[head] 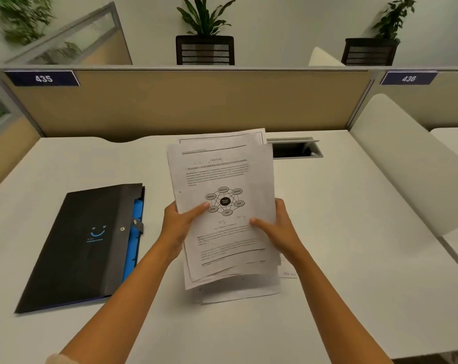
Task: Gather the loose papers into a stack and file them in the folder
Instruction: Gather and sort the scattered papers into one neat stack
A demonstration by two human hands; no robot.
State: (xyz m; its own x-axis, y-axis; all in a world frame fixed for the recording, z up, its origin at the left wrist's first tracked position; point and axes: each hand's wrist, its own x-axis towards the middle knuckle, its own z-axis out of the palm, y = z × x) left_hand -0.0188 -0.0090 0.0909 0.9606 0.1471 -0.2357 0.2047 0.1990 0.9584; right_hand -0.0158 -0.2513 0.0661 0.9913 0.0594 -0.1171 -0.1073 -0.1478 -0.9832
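Observation:
A loose stack of printed white papers is lifted above the middle of the white desk, its sheets unevenly aligned; the top sheet shows text and a round diagram. My left hand grips the stack's left edge with the thumb on top. My right hand grips the right edge the same way. One more sheet peeks out on the desk under the stack's lower right corner. A black folder with a blue smiley mark, a snap strap and blue inner pockets lies shut on the desk to the left of my left arm.
The white desk has an open cable hatch just behind the papers. A tan partition closes the far edge, a white divider the right side. Potted plants stand beyond the partition.

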